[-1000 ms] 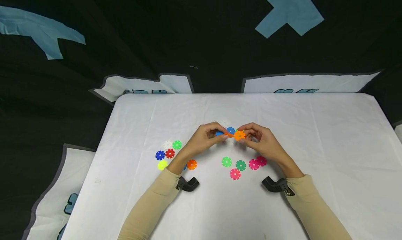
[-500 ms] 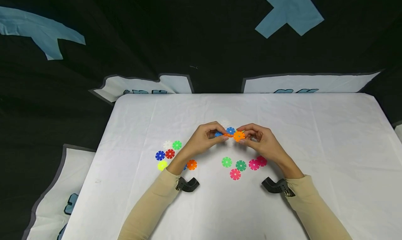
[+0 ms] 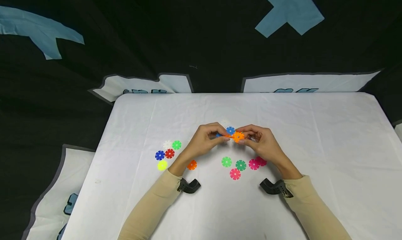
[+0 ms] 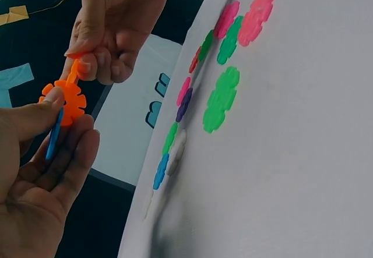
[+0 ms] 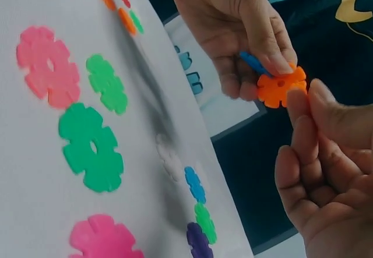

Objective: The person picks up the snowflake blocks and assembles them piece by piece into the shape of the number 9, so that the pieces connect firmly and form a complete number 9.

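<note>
Left hand [image 3: 204, 139] pinches orange disc [image 4: 72, 102], edge-on from above, axis left-right; right hand [image 3: 263, 141] pinches second orange disc [image 3: 240, 136], face near; white table [image 3: 329, 135] spreads right.

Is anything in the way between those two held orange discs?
Nothing visible. The right hand pinches one orange disc, the left hand the other orange disc; their edges appear to meet. The left hand's blue disc sits on the side away from the right hand.
</note>
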Motion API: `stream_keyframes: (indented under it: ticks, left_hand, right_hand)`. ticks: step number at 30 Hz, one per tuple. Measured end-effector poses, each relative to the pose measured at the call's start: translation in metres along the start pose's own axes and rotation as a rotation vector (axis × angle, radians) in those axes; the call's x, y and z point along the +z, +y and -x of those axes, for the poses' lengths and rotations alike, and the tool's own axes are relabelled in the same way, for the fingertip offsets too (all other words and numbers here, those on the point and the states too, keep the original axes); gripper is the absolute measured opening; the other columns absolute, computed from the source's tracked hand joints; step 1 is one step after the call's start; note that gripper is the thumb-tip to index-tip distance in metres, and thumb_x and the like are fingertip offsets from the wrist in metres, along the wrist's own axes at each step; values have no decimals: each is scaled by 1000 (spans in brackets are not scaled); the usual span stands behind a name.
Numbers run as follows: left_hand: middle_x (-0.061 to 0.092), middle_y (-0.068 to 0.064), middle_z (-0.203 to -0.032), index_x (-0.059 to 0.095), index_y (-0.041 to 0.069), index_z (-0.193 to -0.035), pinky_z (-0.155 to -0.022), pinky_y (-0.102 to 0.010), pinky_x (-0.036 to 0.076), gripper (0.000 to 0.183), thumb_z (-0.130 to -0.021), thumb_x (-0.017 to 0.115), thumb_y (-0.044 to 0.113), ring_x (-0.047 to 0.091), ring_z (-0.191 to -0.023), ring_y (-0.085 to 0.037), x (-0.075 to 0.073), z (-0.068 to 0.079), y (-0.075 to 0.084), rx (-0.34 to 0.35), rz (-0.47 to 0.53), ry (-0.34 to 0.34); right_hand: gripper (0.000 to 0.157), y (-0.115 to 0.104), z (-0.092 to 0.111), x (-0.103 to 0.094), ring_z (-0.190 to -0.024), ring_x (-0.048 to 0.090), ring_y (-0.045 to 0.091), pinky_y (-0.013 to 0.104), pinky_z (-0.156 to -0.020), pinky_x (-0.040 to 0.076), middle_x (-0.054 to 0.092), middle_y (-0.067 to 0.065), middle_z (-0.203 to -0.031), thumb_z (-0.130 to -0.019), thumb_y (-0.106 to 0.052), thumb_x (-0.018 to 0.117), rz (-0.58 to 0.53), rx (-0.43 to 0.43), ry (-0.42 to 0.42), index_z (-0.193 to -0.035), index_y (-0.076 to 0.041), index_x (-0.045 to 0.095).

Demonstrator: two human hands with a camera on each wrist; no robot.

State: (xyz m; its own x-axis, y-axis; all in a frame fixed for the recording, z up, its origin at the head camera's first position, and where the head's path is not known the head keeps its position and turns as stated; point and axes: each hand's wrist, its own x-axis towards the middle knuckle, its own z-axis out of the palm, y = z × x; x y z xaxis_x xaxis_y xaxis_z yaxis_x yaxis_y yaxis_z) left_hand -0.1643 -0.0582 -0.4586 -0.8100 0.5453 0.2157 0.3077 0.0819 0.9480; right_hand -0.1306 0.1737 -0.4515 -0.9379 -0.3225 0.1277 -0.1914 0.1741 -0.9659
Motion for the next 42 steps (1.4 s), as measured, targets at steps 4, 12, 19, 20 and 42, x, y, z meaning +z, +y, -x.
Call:
stream_keyframes:
  ticks: [4, 12, 19, 20, 42]
  left_hand:
    - [69, -11, -91, 73, 0, -86, -83, -35, 57, 7, -86, 74, 7, 65, -89, -15, 1, 0, 1, 28, -15, 42]
    - [69, -9, -90, 73, 2, -86, -85, -36, 57, 5, -86, 74, 7, 65, -88, -15, 0, 0, 4, 57, -49, 72]
    - [67, -11, -90, 70, 1, -85, -81, -29, 53, 4, -86, 73, 4, 61, -86, -15, 1, 1, 4, 37, -52, 102]
    - [66, -11, -92, 69, 2, -86, -80, -30, 53, 4, -87, 72, 5, 60, -86, -16, 1, 1, 4, 36, -52, 93]
    - [63, -17, -123, 54, 5, -130, -75, -23, 45, 35, -95, 51, -1, 60, -99, -38, -40, 1, 9, -158, -22, -55]
  right_hand:
    - [28, -1, -1, 4, -76, 64, 11, 15, -66, 50, 71, 22, -103, -83, 6, 72, -28, -19, 32, -110, 5, 68]
    - [28, -1, -2, 12, -76, 64, 11, 15, -68, 50, 72, 20, -93, -84, 7, 71, 1, -29, 73, -111, 5, 67]
    - [29, -4, -5, 16, -77, 63, 16, 16, -67, 49, 72, 17, -95, -85, 4, 71, 17, -50, 85, -113, 2, 67]
    - [30, -4, -5, 16, -78, 62, 15, 16, -69, 49, 71, 17, -94, -85, 3, 71, 14, -49, 81, -115, 2, 67]
    - [39, 28, -13, 20, -86, 51, 21, 26, -73, 44, 63, 3, -90, -81, -20, 81, 342, 10, -49, -116, -7, 68]
